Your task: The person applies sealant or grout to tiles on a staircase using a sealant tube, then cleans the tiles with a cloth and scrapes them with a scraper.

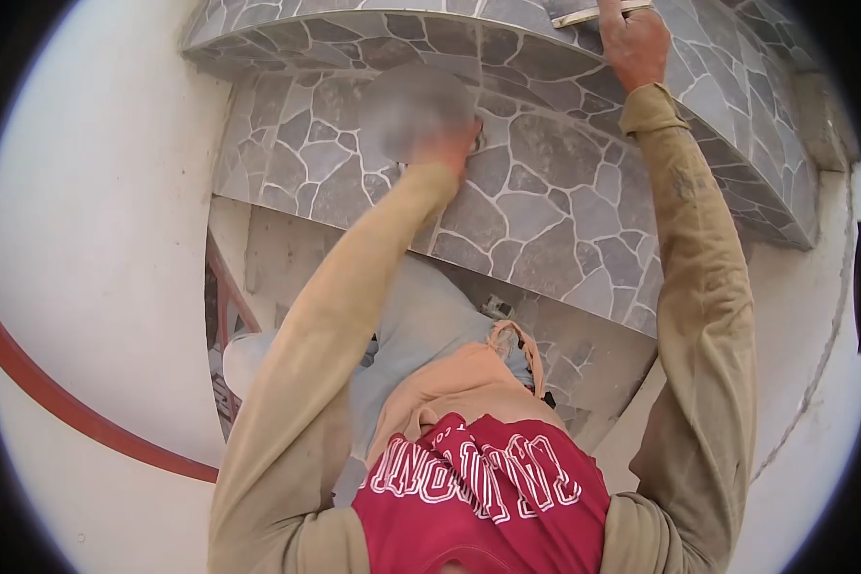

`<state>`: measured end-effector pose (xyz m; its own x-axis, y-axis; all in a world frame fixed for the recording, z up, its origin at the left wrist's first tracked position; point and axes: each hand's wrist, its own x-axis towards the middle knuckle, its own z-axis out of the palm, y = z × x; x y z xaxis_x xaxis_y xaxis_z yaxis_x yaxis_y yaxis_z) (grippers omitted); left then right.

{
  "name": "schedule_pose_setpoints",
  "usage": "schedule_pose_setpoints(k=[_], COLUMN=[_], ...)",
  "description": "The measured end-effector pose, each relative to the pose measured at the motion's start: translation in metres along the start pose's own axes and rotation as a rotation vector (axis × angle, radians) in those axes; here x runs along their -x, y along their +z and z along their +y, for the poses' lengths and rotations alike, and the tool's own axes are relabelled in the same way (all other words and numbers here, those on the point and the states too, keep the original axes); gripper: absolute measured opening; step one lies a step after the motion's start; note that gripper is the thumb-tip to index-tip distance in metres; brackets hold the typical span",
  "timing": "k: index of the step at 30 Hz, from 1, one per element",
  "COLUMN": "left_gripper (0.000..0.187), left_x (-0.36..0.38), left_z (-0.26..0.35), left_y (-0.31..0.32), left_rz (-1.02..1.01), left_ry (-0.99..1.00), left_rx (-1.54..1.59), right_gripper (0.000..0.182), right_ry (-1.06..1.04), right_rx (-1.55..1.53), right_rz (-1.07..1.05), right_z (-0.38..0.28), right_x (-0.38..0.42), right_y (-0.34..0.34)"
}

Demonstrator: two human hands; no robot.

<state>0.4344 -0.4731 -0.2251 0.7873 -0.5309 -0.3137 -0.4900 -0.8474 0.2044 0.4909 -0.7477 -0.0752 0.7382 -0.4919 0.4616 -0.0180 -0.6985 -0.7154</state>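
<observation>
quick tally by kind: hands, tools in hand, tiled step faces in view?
Hands: 2, left hand pressed on the grey stone-pattern tiled step, right hand up at the upper tiled step.
Tools: 1, a flat pale metal blade under the right hand.
Tiled step faces: 2.
Total: 5.

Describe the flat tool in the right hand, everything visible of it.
The flat tool is a thin, pale strip, possibly a trowel or scraper blade; its material is unclear. It lies almost level, slightly tilted, against the stone-pattern tiled step at the top edge of the picture. The right hand grips it from below, fingers hiding its middle; its right end is cut off.
</observation>
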Motion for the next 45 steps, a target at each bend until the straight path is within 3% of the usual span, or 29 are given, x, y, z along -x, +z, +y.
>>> schedule_pose_setpoints(k=[3, 5, 7, 11, 13, 15, 16, 17, 19, 21, 22, 24, 25, 28, 32, 34, 35, 37, 38, 40, 41, 42, 44, 45], left_gripper=[0.073, 0.073, 0.075, 0.086, 0.083, 0.072, 0.055, 0.058, 0.061, 0.061, 0.063, 0.066, 0.067, 0.055, 0.056, 0.057, 0.057, 0.059, 0.06, 0.062, 0.062, 0.062, 0.062, 0.062], left_x=[-0.071, -0.062, -0.016, 0.115, 0.179, 0.219, 0.227, 0.243, 0.226, 0.205, 0.189, 0.165, 0.165, 0.116, -0.031, -0.073, -0.065, -0.026, 0.004, 0.086, 0.108, 0.102, 0.092, 0.067], left_z=[-0.005, -0.004, 0.003, -0.009, -0.03, -0.091, -0.125, -0.187, -0.222, -0.171, -0.162, -0.091, -0.033, 0.009, -0.005, 0.001, 0.004, 0.002, 0.001, 0.0, -0.006, -0.015, -0.029, -0.032], left_y=[-0.012, -0.013, -0.022, 0.03, 0.041, 0.05, 0.039, 0.048, 0.035, -0.012, 0.021, 0.049, 0.043, 0.053, 0.025, -0.009, -0.009, 0.002, 0.01, 0.023, 0.025, 0.027, 0.037, 0.035], left_rz=[0.018, -0.033, -0.107, -0.056, -0.113, -0.128, -0.23, -0.093, 0.05, 0.49, 0.368, 0.165, 0.075, 0.095, 0.147, -0.001, -0.001, 0.035, 0.03, -0.056, -0.137, -0.137, -0.038, 0.102], left_ry=[-0.03, -0.073, -0.004, 0.202, 0.227, 0.178, -0.022, -0.23, -0.397, -0.185, -0.095, 0.146, 0.284, 0.336, 0.154, 0.033, 0.033, 0.274, 0.34, 0.445, 0.49, 0.497, 0.298, 0.224], left_rx=[0.069, 0.114, 0.078, -0.004, -0.028, -0.094, -0.132, 0.032, 0.19, 0.585, 0.626, 0.285, -0.091, -0.038, -0.06, 0.105, 0.109, -0.146, -0.082, 0.03, 0.074, 0.086, 0.026, 0.032], right_gripper=[0.049, 0.049, 0.049, 0.048, 0.048, 0.049, 0.049, 0.049, 0.049, 0.048, 0.048, 0.049, 0.049, 0.049, 0.048, 0.047, 0.047, 0.047, 0.047, 0.046, 0.047, 0.047, 0.046, 0.046], right_ry=[-0.062, -0.063, -0.057, -0.053, -0.067, -0.114, -0.119, -0.121, -0.117, -0.041, -0.043, -0.053, 0.015, -0.028, -0.078, -0.031, -0.032, -0.341, -0.343, 0.011, -0.042, -0.043, -0.017, -0.023], right_rx=[0.075, 0.085, 0.078, 0.039, 0.067, 0.077, 0.07, 0.075, 0.101, 0.066, 0.074, 0.012, -0.023, -0.039, 0.117, 0.105, 0.108, 0.32, 0.32, 0.033, 0.011, 0.024, 0.067, 0.069], right_rz=[0.013, 0.039, 0.057, 0.004, 0.001, 0.025, 0.027, 0.052, 0.107, 0.074, 0.072, 0.034, 0.006, 0.037, 0.1, 0.039, 0.036, -0.003, 0.01, -0.022, -0.006, -0.01, -0.027, -0.044], right_z=[0.01, 0.015, 0.013, 0.011, 0.016, 0.02, 0.018, 0.018, 0.019, 0.014, 0.014, 0.01, 0.003, 0.01, 0.019, 0.018, 0.021, 0.027, 0.023, 0.01, 0.011, 0.013, 0.012, 0.011], right_x=[-0.004, -0.009, -0.004, -0.003, -0.002, -0.004, -0.004, -0.002, -0.006, -0.003, 0.0, 0.002, 0.003, 0.0, -0.004, -0.005, -0.005, -0.004, -0.009, -0.003, -0.002, -0.005, -0.002, -0.001], right_y=[0.003, 0.006, 0.007, -0.002, -0.002, 0.003, 0.006, 0.008, 0.004, 0.003, 0.001, -0.001, -0.006, -0.001, 0.008, 0.006, 0.005, 0.007, 0.006, 0.001, 0.001, 0.002, 0.005, 0.006])
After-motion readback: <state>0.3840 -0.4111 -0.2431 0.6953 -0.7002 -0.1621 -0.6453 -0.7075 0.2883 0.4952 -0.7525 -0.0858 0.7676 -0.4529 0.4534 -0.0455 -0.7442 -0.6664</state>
